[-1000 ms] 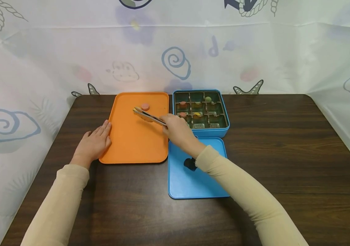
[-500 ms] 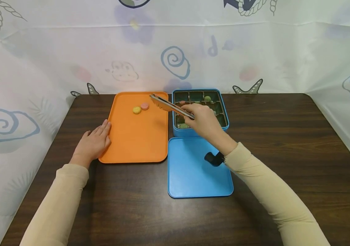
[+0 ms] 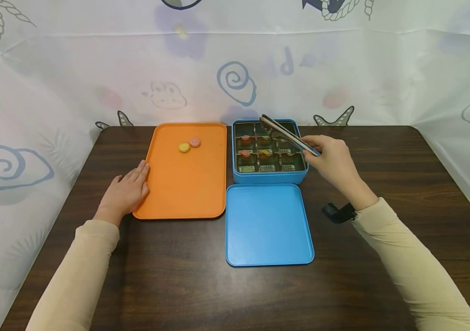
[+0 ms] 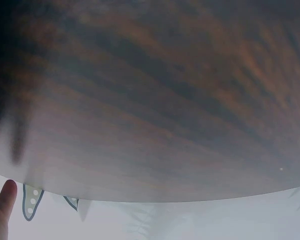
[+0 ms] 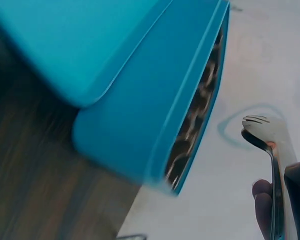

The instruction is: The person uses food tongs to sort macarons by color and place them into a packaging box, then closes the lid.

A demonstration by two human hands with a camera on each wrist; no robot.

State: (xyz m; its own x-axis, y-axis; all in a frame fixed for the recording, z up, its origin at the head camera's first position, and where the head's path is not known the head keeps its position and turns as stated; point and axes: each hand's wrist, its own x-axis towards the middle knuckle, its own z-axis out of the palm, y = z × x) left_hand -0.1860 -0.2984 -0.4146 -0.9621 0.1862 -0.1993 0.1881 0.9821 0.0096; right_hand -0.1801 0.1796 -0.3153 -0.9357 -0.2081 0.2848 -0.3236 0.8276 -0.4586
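My right hand (image 3: 331, 158) grips metal tongs (image 3: 286, 133), held slantwise above the back of a blue box (image 3: 269, 177). In the right wrist view, the tips of the tongs (image 5: 262, 131) lie close together, and I see no piece between them. The box has a dark divided insert with small round pieces, among them a pink piece (image 3: 245, 153) and a green piece (image 3: 248, 168). The tongs cover part of its back row. My left hand (image 3: 125, 193) rests with straight fingers at the left edge of an orange tray (image 3: 185, 193). On that tray a yellow disc (image 3: 184, 147) touches a pink disc (image 3: 195, 142).
A blue lid (image 3: 268, 225) lies flat in front of the box, beside the orange tray. Everything stands on a dark wooden table (image 3: 168, 276). Behind its back edge hangs a white patterned cloth (image 3: 284, 82). A black strap (image 3: 338, 213) sits at the right wrist.
My right hand has carried the tongs rightward from over the orange tray to above the blue box. The yellow disc stays on the tray. The left hand has not moved.
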